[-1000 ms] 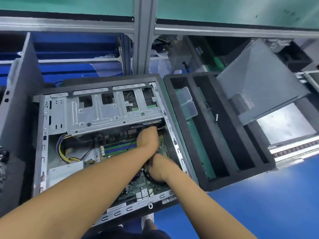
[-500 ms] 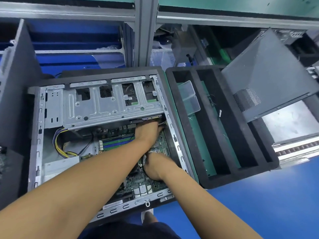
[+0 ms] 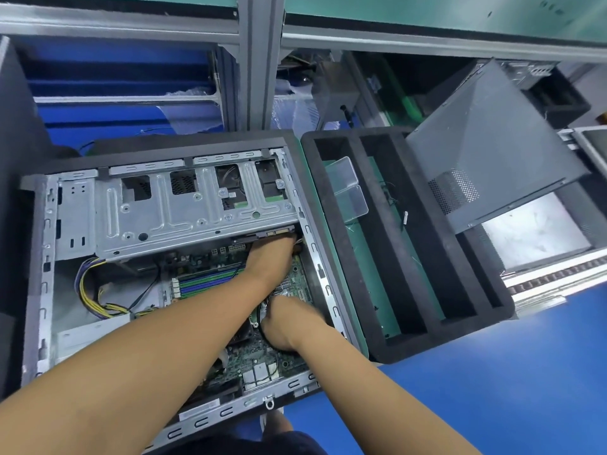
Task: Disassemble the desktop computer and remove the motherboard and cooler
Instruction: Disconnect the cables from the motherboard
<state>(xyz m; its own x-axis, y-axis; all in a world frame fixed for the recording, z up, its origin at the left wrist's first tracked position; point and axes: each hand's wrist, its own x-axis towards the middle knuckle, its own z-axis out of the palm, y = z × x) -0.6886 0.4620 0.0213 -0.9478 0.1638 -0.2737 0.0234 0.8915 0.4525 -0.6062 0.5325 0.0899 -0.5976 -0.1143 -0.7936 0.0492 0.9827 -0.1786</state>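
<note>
Both hands work deep in the open grey steel desktop case [image 3: 46, 257], where the green motherboard [image 3: 297, 277] lies on its floor. The left hand [image 3: 271, 257] reaches under the silver drive cage [image 3: 170, 221] and the right hand [image 3: 289, 326] covers the dark round cooler [image 3: 243, 334] (fingers hidden, so neither grip can be told). A blind tug could tear a plugged cable or bend the board. The case sits on a blue bench [image 3: 492, 389] beside a black foam tray [image 3: 427, 336].
</note>
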